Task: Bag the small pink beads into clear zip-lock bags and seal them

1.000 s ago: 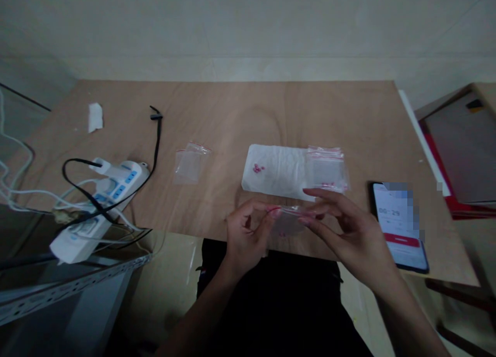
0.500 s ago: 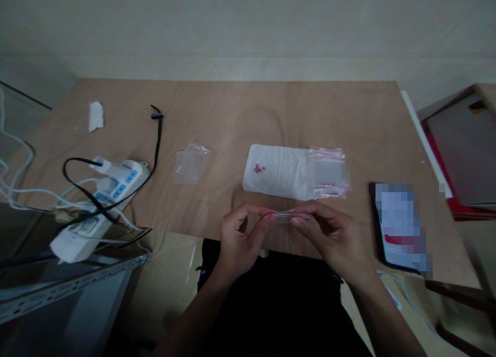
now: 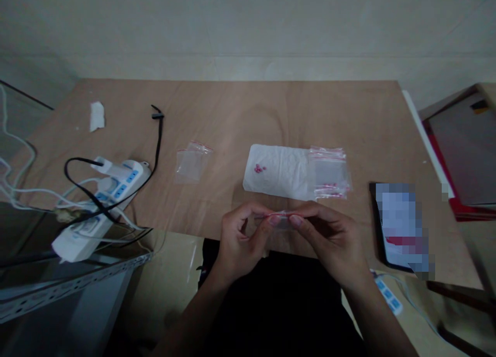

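My left hand (image 3: pixel 241 234) and my right hand (image 3: pixel 327 238) pinch the red-striped top edge of a small clear zip bag (image 3: pixel 283 220) between thumbs and forefingers, just over the table's near edge. Behind them a white paper towel (image 3: pixel 279 172) lies on the wooden table (image 3: pixel 240 114) with a few small pink beads (image 3: pixel 259 168) on it. A stack of clear zip bags (image 3: pixel 329 172) rests on the towel's right end. Another single zip bag (image 3: pixel 189 162) lies to the left.
A white power strip (image 3: pixel 101 202) with black and white cables sits at the table's left edge. A phone (image 3: pixel 401 225) lies at the right. A white scrap (image 3: pixel 96 116) lies far left. A red-edged board (image 3: pixel 461 150) stands beside the table on the right.
My right hand has closed in from a spread pose and now pinches the bag's top edge. Both hands' fingertips have drawn closer together along the strip.
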Available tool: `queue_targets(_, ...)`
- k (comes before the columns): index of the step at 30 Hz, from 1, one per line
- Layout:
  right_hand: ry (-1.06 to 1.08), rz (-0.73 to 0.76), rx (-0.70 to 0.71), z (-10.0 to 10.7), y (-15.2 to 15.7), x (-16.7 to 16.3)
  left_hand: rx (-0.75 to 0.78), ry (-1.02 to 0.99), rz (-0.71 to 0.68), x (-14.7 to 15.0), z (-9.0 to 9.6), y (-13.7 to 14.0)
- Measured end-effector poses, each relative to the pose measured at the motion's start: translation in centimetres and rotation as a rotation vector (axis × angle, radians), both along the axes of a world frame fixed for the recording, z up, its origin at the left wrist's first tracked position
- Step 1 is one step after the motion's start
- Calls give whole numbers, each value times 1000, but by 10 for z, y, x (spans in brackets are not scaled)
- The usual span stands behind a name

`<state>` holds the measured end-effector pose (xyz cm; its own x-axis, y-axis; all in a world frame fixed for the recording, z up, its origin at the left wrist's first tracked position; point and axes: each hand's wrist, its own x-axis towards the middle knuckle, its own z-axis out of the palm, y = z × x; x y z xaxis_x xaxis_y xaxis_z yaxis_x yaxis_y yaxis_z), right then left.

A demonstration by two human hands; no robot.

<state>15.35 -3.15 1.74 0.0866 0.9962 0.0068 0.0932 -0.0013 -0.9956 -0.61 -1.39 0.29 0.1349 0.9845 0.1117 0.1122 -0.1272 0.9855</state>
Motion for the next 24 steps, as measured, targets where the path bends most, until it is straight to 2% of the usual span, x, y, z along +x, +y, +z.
queue_targets(4,-95,12,72,3,-2,-1,-22,-20,-62,0,-1,0)
queue_targets(7,-88,28,74,3,-3,-4,-30,-52,-76,2,0,1)
queue_targets(12,11,-20,52,-4,-2,-11,90,52,-80,-1,7,3)
queue_targets(17,-87,-1,61,-6,0,-5,18,108,-220,-9,11,9)
queue_targets(22,-346,-13,121,-3,-1,2,-107,-4,-5,-9,6,7)
queue_targets(24,-365,27,110,-1,-1,3,-148,-25,18,-9,3,6)
